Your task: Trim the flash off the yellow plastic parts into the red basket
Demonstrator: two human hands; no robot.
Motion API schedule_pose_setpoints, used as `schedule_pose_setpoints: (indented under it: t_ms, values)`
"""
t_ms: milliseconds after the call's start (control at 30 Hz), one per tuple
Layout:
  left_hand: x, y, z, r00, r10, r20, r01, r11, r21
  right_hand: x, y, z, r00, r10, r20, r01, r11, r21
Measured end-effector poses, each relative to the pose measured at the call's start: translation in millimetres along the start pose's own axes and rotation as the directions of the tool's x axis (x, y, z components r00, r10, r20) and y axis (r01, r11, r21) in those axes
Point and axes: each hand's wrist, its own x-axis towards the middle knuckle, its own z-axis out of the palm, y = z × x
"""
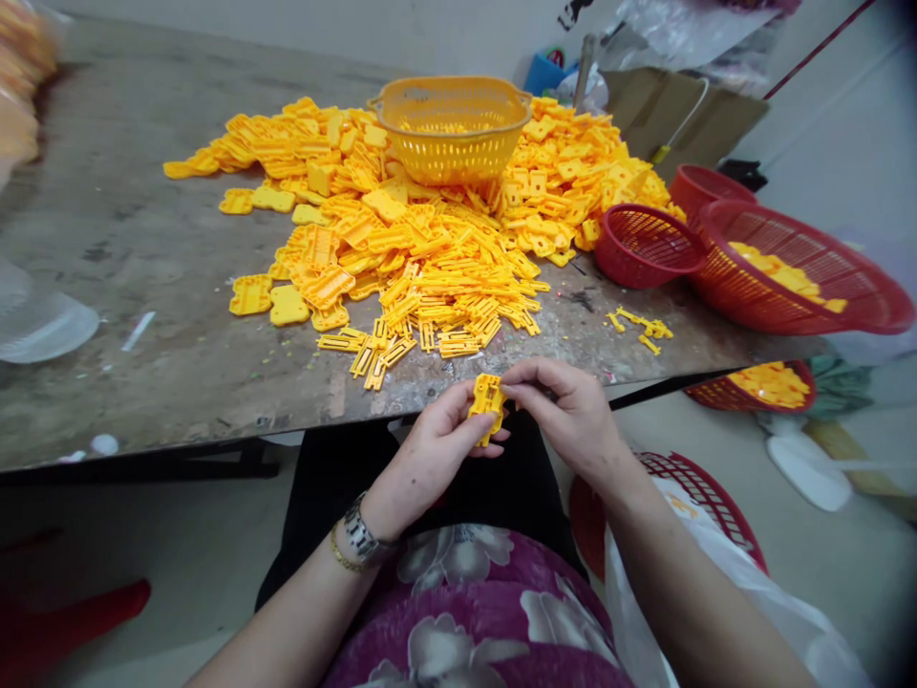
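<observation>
Yellow piece [486,399], partly hidden by left hand [438,435]

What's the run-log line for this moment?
left hand: holding yellow part | right hand: at yellow part's edge | yellow pieces: piled on table | yellow basket: amid pieces

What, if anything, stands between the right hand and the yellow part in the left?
Nothing visible. The right hand has its fingertips at the yellow part, near its upper end; the left hand holds it lower down.
</observation>
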Motion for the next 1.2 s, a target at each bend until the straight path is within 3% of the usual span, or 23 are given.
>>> schedule_pose_setpoints:
  t_ms: [300,700,1200]
  values:
    - [0.9,-4.0,2.0,0.999,0.03,-0.022,-0.03,0.999,0.016,-1.5,3.7,4.6,0.992,-0.12,-0.047,0.116,0.99,-0.074]
    - [2.6,-6.0,2.2,0.999,0.034,-0.031,-0.034,0.999,-0.001,-5.4,3.7,7.0,0.985,-0.169,-0.045,0.163,0.98,-0.114]
    - [0.9,-8.6,3.3,1.0,0.017,-0.002,-0.017,0.998,-0.055,-11.7,3.1,10.2,0.986,0.022,-0.168,-0.003,0.993,0.115]
